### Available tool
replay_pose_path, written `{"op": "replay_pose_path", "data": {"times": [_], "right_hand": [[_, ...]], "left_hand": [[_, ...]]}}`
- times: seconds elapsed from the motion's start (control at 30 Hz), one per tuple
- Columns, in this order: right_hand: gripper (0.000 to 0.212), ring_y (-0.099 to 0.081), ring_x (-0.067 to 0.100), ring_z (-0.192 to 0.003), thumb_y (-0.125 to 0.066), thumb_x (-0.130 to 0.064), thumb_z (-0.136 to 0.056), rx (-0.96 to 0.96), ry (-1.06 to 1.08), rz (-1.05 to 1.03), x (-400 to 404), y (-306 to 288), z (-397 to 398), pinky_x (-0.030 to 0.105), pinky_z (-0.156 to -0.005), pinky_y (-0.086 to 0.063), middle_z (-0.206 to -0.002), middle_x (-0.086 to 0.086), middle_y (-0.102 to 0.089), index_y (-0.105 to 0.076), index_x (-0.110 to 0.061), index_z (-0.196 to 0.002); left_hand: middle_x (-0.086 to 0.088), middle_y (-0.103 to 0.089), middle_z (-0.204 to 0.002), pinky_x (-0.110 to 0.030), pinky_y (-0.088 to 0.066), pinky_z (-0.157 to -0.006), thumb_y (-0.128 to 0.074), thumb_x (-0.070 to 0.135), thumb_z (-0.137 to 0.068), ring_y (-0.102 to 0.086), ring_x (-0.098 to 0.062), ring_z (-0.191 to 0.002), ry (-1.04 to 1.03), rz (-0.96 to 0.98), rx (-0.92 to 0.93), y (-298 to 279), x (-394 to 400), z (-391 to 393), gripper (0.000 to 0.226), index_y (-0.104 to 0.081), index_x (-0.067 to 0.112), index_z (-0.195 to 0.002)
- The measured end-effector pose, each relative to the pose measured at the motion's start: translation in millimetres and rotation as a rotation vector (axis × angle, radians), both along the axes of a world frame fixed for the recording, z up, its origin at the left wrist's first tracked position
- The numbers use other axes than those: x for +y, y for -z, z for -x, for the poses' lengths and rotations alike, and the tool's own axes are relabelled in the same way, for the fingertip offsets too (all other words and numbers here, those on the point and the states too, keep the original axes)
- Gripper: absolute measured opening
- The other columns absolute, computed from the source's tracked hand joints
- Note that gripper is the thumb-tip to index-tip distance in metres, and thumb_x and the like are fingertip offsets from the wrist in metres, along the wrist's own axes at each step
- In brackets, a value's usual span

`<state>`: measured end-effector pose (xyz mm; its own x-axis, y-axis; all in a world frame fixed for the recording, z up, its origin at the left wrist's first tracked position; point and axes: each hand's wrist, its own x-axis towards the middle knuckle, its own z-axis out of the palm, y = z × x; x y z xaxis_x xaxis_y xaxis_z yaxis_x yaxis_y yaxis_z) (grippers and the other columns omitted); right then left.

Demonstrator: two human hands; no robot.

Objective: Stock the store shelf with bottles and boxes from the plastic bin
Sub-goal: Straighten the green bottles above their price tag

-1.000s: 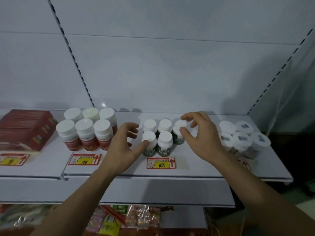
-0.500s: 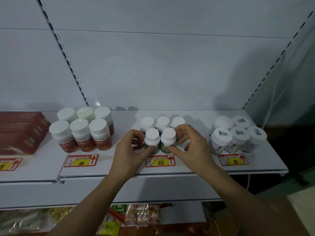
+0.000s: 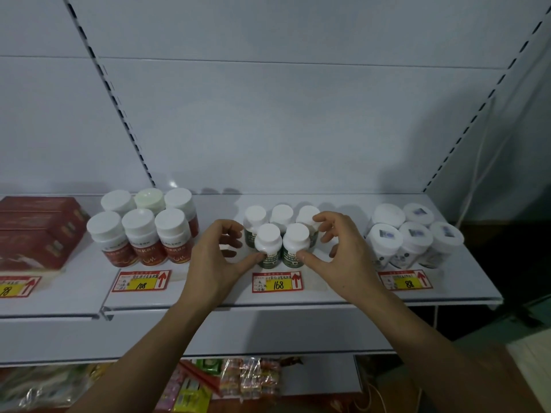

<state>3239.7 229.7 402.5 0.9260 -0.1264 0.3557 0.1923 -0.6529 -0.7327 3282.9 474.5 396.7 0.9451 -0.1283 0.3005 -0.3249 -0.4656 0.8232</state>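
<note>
Five green-label bottles: three in a back row, two in a front row (image 3: 280,245), standing upright near the middle of the shelf (image 3: 328,296), just behind the front edge and the 168 price tag (image 3: 277,282)
Left hand: left hand (image 3: 217,260) curled beside the front-left bottle (image 3: 267,245); thumb tip touching its lower label; whether the fingers behind also touch cannot be told
Right hand: right hand (image 3: 343,257) curled round the right side of the cluster; thumb tip on the front-right bottle (image 3: 295,245); fingers arched near the back-right cap
Plastic bin: not in view
Risk, tipping: narrow bottles packed cap to cap; a push low on one label could, in my judgement, tilt it into the back row and topple neighbours
Risk, edge: front row sits near the front edge; an outward drag could carry a bottle off
Risk, uneven squeeze: unequal pressure may skew the rows past the tag
Surface: smooth white shelf; red-label bottles (image 3: 143,231) toward the left; white bottles (image 3: 414,236) toward the right; red boxes (image 3: 35,231) at the left end
Room: pale slotted back panel; dim light; packaged goods (image 3: 232,383) on a lower shelf
</note>
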Motion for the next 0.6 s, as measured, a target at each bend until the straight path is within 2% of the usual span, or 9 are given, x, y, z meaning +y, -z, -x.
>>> {"op": "replay_pose_path", "data": {"times": [0.1,0.2,0.3,0.37,0.43,0.5,0.6], "right_hand": [[0.057,-0.054,0.004,-0.099,-0.084,-0.031,-0.08,-0.051,0.034,-0.019,0,-2,-3,0.016,-0.074,-0.047,-0.119,-0.01,-0.05,-0.051,-0.029,-0.128],[0.04,-0.053,0.002,-0.1,-0.07,-0.017,-0.092,-0.101,0.03,0.004,-2,-11,-8,0.018,-0.076,-0.047,-0.123,-0.009,-0.05,-0.054,-0.028,-0.128],[0.045,-0.048,0.008,-0.118,-0.06,-0.009,-0.096,0.01,-0.044,0.119,-9,-29,-24,0.025,-0.094,-0.043,-0.133,-0.011,-0.048,-0.053,-0.03,-0.134],[0.048,-0.04,0.013,-0.132,-0.058,-0.012,-0.098,0.147,-0.129,0.251,-14,-38,-35,0.029,-0.106,-0.036,-0.143,-0.01,-0.047,-0.049,-0.03,-0.141],[0.049,-0.039,0.016,-0.136,-0.059,-0.015,-0.099,0.256,-0.193,0.335,-16,-43,-42,0.033,-0.111,-0.035,-0.147,-0.008,-0.046,-0.047,-0.03,-0.144],[0.046,-0.044,0.015,-0.13,-0.058,-0.015,-0.1,0.308,-0.209,0.357,-17,-45,-44,0.033,-0.109,-0.038,-0.145,-0.007,-0.048,-0.048,-0.031,-0.142],[0.042,-0.052,0.013,-0.112,-0.059,-0.012,-0.099,0.324,-0.185,0.352,-23,-50,-42,0.033,-0.099,-0.045,-0.134,-0.007,-0.053,-0.052,-0.033,-0.135]], "left_hand": [[0.016,-0.059,-0.112,-0.027,-0.057,-0.078,-0.079,0.042,-0.079,-0.062,-0.003,-0.099,-0.048,0.027,-0.014,-5,0,-5,0.048,-0.054,0.028,-0.117],[0.012,-0.061,-0.121,-0.038,-0.059,-0.087,-0.065,0.027,-0.095,-0.06,-0.004,-0.107,-0.016,0.023,-0.059,-11,1,-11,0.033,-0.056,0.023,-0.127],[0.012,-0.059,-0.131,-0.04,-0.055,-0.096,-0.06,0.023,-0.098,-0.057,-0.005,-0.118,0.027,-0.012,-0.086,-21,0,-17,0.036,-0.054,0.024,-0.134],[0.013,-0.058,-0.133,-0.039,-0.053,-0.099,-0.06,0.023,-0.098,-0.055,-0.004,-0.122,0.047,-0.016,-0.091,-26,-2,-20,0.038,-0.054,0.025,-0.135],[0.013,-0.057,-0.133,-0.037,-0.051,-0.102,-0.061,0.026,-0.098,-0.053,-0.004,-0.124,0.072,-0.034,-0.098,-28,-4,-20,0.039,-0.054,0.025,-0.136],[0.011,-0.057,-0.131,-0.034,-0.05,-0.1,-0.062,0.028,-0.098,-0.053,-0.005,-0.121,0.082,-0.066,-0.13,-29,-6,-19,0.037,-0.055,0.024,-0.134],[0.01,-0.057,-0.121,-0.021,-0.048,-0.089,-0.065,0.026,-0.095,-0.054,-0.001,-0.107,0.067,-0.142,-0.221,-26,-8,-12,0.03,-0.06,0.022,-0.125]]}}
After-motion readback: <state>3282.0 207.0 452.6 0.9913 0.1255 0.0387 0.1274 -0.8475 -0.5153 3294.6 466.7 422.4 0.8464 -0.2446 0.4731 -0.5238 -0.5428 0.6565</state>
